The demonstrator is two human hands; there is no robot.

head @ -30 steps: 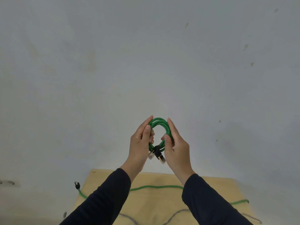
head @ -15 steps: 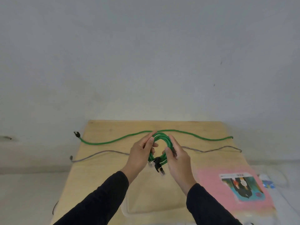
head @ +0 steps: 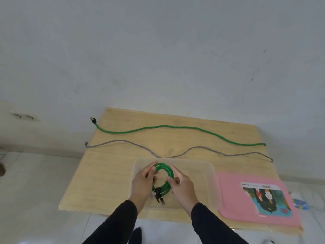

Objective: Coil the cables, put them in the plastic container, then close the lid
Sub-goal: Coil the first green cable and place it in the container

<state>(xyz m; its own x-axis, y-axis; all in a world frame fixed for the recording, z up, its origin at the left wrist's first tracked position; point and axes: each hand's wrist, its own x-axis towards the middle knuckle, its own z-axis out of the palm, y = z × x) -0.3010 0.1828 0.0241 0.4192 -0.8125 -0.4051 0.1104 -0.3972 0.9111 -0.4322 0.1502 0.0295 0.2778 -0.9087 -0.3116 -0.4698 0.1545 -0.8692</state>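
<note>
A coiled green cable (head: 165,170) is held between my left hand (head: 143,182) and my right hand (head: 182,184), over the open clear plastic container (head: 209,184) on the wooden board. Its black and clear plugs (head: 158,195) hang from the coil's lower end. Whether the coil touches the container's floor is unclear. A second green cable (head: 175,127) lies stretched across the far part of the board. Between it and the container, a grey cable (head: 123,142) lies uncoiled. The pink lid (head: 230,194), with a picture label, lies flat to the right of the container.
The low wooden board (head: 109,166) rests on a white tiled floor against a pale wall. Both stretched cables overhang the board's left and right edges. A small blue and white object (head: 300,203) lies on the floor right of the lid.
The view has tilted down from the wall to the board. Both hands have lowered the coiled green cable from in front of the wall to over the clear container.
</note>
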